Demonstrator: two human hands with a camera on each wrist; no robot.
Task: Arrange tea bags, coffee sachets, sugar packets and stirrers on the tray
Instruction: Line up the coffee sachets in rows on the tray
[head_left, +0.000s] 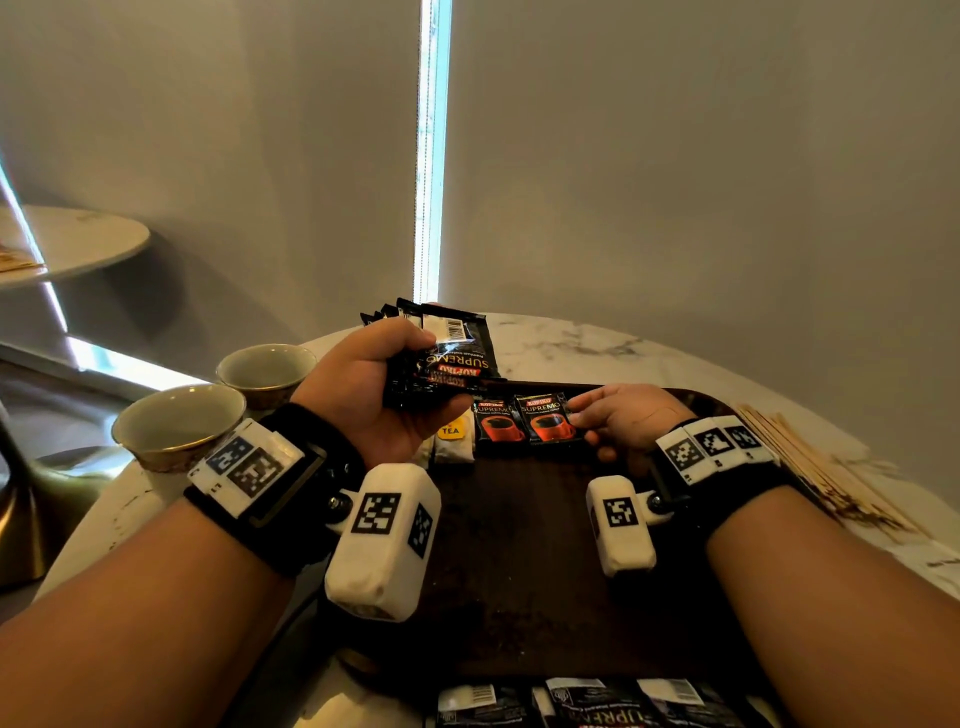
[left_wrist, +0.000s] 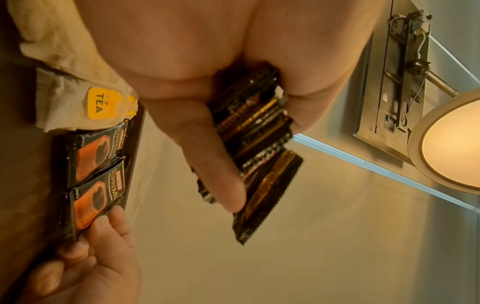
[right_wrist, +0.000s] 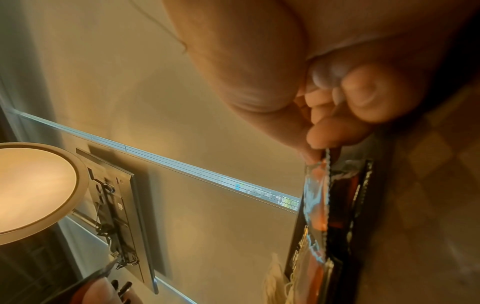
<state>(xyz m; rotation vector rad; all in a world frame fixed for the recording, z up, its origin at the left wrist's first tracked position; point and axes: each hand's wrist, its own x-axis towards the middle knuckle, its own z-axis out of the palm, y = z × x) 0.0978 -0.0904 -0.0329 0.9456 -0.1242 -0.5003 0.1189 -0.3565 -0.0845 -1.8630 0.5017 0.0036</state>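
Head view: left hand (head_left: 382, 387) clenched round a fanned stack of glossy black coffee sachets (head_left: 447, 353), kept up over the far left corner of the dark brown wooden tray (head_left: 514, 545), probably as a ready supply. Right hand (head_left: 618, 423) pinching the edge of a black sachet with a red cup print (head_left: 548, 421), laid along the far edge beside its twin (head_left: 496, 423), likely lining up a row. Shiny, crinkly foil, thin and flat.

Glossy black foil coffee sachets (head_left: 549, 423) catch the light on your dark, matt wooden tray (head_left: 519, 545), beside soft, crinkled paper tea bags (left_wrist: 78, 102). Pale bare-wood stirrers (head_left: 810, 462) lie on the polished white marble desk (head_left: 571, 343) (grey-veined), near smooth glazed ceramic cups (head_left: 179, 423).
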